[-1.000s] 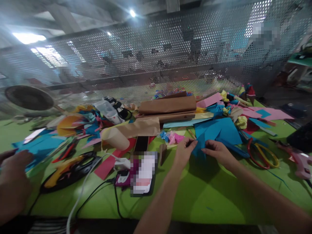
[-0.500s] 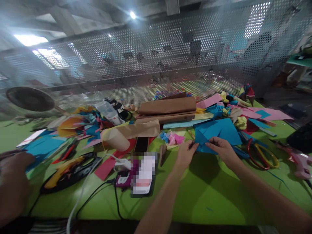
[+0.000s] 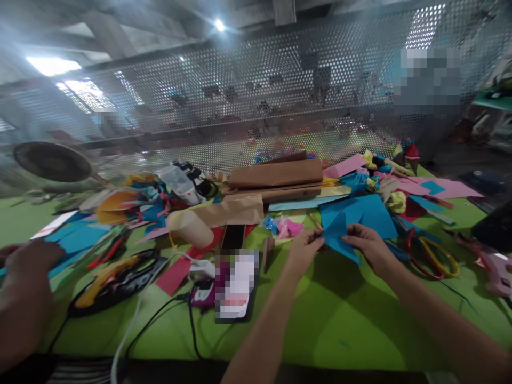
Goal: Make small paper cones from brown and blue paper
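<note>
My left hand [image 3: 305, 250] pinches the left corner of a blue piece of paper [image 3: 343, 243] between thumb and fingers. The piece has a pointed upper flap and hangs just above the green table. At its right edge my right hand [image 3: 368, 246] has its thumb and fingers closed on the paper. Behind it lies a larger blue sheet [image 3: 374, 212], partly covered by the piece. Scissors with red and yellow handles [image 3: 438, 257] lie to the right of my right hand. Small pink and blue wrapped bits [image 3: 288, 228] sit beyond my left hand.
A co-worker's hand [image 3: 28, 280] is at the far left, by blue paper. Phones, a purple power strip [image 3: 203, 293] and cables lie left of my arms. Brown paper rolls [image 3: 276, 173] stand behind, before a perforated metal screen [image 3: 256, 96]. A pink glue gun [image 3: 496, 269] is at right.
The blue piece has turned between my hands, so its pointed flap now stands up and its lower corner hangs down. My right hand has shifted slightly right. The co-worker's hand has moved slightly.
</note>
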`<action>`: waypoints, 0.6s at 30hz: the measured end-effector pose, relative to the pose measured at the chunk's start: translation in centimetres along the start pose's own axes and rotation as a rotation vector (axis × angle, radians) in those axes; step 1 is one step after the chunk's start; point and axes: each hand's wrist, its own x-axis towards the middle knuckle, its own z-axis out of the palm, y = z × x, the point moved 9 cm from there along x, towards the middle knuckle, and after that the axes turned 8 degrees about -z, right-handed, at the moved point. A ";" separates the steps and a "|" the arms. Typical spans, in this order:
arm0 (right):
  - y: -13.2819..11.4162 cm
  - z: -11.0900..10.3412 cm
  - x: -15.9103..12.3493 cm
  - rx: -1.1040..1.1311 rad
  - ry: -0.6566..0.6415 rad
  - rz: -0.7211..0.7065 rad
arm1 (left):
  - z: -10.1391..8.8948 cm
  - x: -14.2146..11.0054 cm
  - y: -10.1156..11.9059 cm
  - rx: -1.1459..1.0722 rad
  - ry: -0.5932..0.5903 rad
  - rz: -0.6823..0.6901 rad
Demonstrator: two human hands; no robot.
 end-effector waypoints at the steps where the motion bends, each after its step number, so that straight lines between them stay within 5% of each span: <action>1: 0.1 0.1 0.0 0.014 -0.007 0.011 | -0.1 -0.1 0.1 0.003 0.011 0.003; 18: -1.0 1.2 -0.9 0.201 -0.038 0.074 | 0.5 -0.9 0.9 -0.191 -0.089 -0.001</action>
